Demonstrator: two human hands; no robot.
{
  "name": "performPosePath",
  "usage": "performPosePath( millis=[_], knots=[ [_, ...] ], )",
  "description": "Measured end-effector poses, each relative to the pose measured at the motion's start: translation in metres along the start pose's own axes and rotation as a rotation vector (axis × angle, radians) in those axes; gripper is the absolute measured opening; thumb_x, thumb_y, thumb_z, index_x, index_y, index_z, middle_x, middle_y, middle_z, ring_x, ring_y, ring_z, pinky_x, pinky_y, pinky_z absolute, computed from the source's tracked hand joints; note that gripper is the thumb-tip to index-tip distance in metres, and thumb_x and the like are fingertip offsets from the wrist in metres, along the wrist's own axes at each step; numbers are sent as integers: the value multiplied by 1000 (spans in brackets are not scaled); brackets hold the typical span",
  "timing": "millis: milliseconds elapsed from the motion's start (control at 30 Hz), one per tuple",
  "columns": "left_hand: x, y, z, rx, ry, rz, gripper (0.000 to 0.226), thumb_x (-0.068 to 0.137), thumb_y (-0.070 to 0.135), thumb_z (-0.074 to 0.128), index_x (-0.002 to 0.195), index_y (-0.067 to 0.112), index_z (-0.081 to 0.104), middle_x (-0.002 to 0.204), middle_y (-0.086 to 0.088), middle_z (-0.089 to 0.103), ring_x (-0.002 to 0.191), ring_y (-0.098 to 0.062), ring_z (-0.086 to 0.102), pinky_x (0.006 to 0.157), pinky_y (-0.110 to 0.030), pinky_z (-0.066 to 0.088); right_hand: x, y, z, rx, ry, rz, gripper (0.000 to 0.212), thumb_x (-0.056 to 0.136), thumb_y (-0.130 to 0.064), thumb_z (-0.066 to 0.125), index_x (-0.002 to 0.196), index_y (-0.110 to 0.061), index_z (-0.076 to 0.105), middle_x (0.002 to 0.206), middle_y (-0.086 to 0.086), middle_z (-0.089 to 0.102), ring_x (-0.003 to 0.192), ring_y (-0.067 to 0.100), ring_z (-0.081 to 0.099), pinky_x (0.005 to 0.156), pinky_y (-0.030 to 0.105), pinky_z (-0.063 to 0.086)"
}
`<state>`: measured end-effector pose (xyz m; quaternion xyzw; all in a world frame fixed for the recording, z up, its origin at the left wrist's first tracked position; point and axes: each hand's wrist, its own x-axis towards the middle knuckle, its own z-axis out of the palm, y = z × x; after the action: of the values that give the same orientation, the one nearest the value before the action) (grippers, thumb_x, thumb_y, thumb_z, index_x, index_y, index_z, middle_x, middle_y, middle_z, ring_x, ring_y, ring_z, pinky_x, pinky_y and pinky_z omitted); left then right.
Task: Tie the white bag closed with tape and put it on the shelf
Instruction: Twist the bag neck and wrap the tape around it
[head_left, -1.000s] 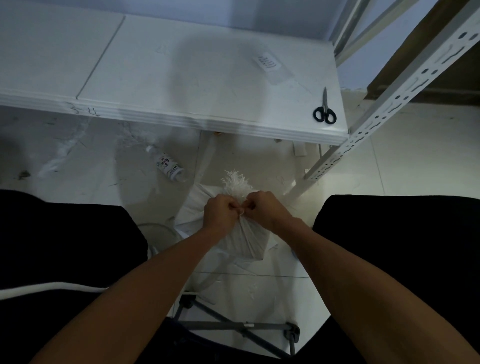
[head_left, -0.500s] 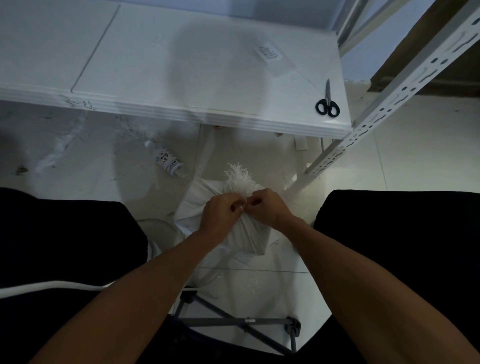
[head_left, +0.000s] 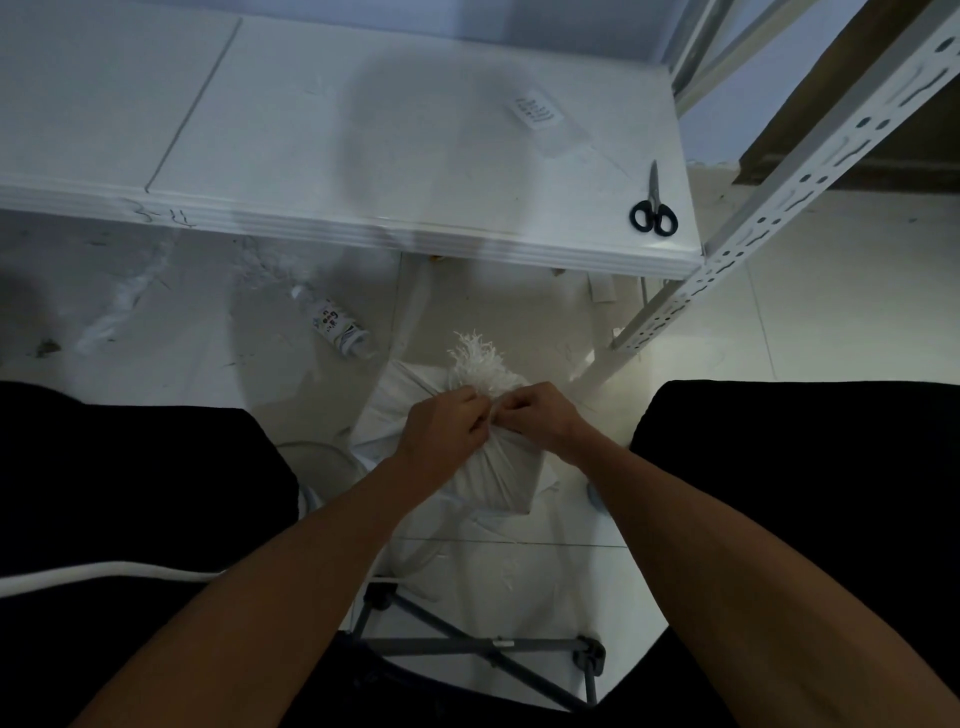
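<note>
At frame centre, left hand (head_left: 441, 426) and right hand (head_left: 540, 418) pinch the white bag (head_left: 498, 473) neck, each grip clamped to hold the gathering shut for tying.

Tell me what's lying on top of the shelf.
On the shelf, black-handled scissors lie near its right front corner, and a small printed label sits farther back. Nothing else shows on the visible part; the left end runs out of frame.
</note>
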<state>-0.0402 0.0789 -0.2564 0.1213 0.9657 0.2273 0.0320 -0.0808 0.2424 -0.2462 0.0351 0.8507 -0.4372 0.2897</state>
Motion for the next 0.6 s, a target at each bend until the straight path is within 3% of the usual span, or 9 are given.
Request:
performPosePath(
  millis=[233, 333, 467, 600],
  knots=[
    [1, -5, 0, 1, 9, -24, 9, 78, 23, 61, 75, 16, 55, 78, 0, 57, 71, -21, 57, 53, -34, 47, 1, -3, -1, -155, 40, -67, 10, 76, -17, 71, 71, -9, 72, 70, 0, 66, 61, 7, 55, 58, 20, 43],
    [1, -5, 3, -127, 44, -97, 9, 74, 18, 63, 71, 15, 55, 75, 0, 56, 68, -18, 54, 55, -34, 46, 2, -3, 0, -184, 71, -73, 12, 77, -16, 69, 73, -4, 71, 71, 2, 66, 63, 10, 56, 57, 19, 42],
    [-1, -7, 7, -279, 86, -128, 7, 72, 12, 65, 70, 12, 58, 72, 1, 55, 65, -14, 52, 58, -32, 45, -2, -10, 7, -308, 34, -174, 5, 80, -14, 64, 75, -12, 64, 73, -3, 60, 68, 13, 54, 53, 11, 35],
    [-2, -10, 8, -278, 89, -115, 4, 74, 11, 66, 75, 12, 62, 74, 0, 57, 67, -13, 52, 60, -31, 45, -2, -15, 12, -349, 8, -243, 8, 81, -10, 63, 83, -4, 69, 83, 8, 68, 74, 15, 57, 62, 22, 38]
  ],
)
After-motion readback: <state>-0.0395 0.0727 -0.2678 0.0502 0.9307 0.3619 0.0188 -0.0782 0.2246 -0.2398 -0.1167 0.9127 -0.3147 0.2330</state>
